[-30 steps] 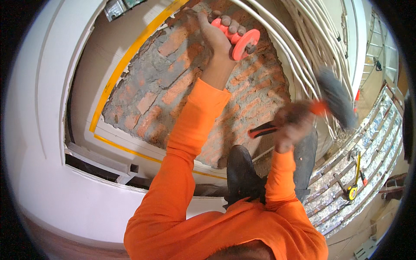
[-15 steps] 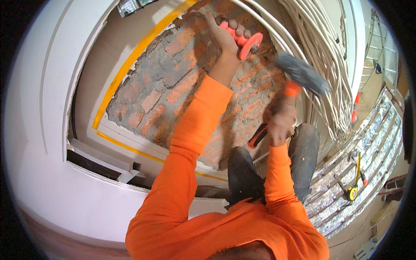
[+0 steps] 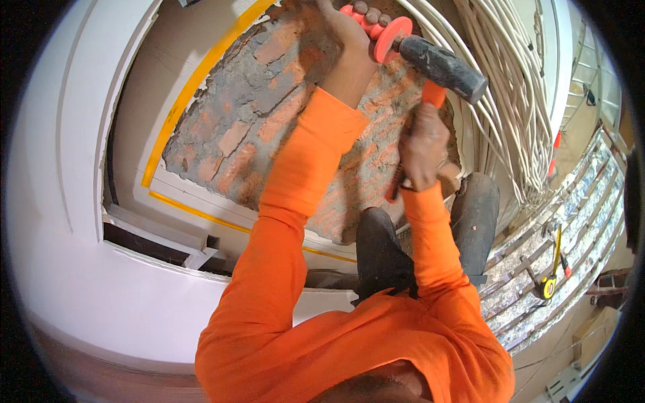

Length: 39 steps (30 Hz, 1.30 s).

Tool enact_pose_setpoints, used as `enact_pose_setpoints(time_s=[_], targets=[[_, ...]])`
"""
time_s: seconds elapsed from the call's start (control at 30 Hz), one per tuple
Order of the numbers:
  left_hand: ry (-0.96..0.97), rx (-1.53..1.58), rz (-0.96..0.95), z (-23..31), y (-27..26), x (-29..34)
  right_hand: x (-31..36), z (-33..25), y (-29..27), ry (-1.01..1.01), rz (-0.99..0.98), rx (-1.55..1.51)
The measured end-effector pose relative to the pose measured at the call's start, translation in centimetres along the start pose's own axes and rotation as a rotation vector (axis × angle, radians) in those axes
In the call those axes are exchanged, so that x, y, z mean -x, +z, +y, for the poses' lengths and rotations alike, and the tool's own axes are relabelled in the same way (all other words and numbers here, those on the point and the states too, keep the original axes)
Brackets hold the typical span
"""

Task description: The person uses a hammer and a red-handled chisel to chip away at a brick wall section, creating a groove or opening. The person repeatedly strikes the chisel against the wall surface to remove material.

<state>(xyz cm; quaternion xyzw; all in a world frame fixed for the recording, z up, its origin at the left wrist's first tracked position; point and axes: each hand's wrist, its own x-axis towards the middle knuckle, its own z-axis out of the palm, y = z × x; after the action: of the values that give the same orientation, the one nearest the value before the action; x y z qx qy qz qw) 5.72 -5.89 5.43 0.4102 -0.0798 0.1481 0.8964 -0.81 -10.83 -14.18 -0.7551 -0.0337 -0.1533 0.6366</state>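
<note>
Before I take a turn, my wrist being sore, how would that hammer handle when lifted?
The hammer will probably feel head-heavy: its thick dark head looks metallic and bulkier than its orange handle. It's probably not fragile either, given the head's solid, blocky shape.

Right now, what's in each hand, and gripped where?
Left hand: hand-guard chisel, by its red grip. Right hand: club hammer, by its handle, below the head.

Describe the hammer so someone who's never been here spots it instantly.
Find the big patch of bare brick, with white cables along its right. Near the patch's upper right, the right hand grips the hammer. Its thick, dark head sets it apart from the red handle with a round guard in the left hand.
</note>
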Motion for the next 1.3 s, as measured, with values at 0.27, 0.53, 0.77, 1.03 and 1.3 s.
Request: enact_pose_setpoints(time_s=[0.27,0.53,0.77,1.03,1.3], targets=[[0.013,0.022,0.002,1.4,-0.7,0.7,1.4,-0.4,-17.0,-0.727,0.791,-1.139],[-0.013,0.010,0.003,1.4,-0.7,0.6,-2.7,0.7,-4.2,-0.635,0.406,-0.308],[-0.011,0.009,0.006,2.2,-1.4,1.0,-0.1,-0.7,-13.6,-0.531,0.631,-1.243],[-0.037,-0.006,-0.033,2.2,0.7,1.1,-0.3,-0.4,-5.7,-0.468,0.402,-0.349],[-0.083,-0.097,-0.013,3.3,-2.7,-0.1,4.1,2.3,-3.0,0.155,-0.223,-0.991]])
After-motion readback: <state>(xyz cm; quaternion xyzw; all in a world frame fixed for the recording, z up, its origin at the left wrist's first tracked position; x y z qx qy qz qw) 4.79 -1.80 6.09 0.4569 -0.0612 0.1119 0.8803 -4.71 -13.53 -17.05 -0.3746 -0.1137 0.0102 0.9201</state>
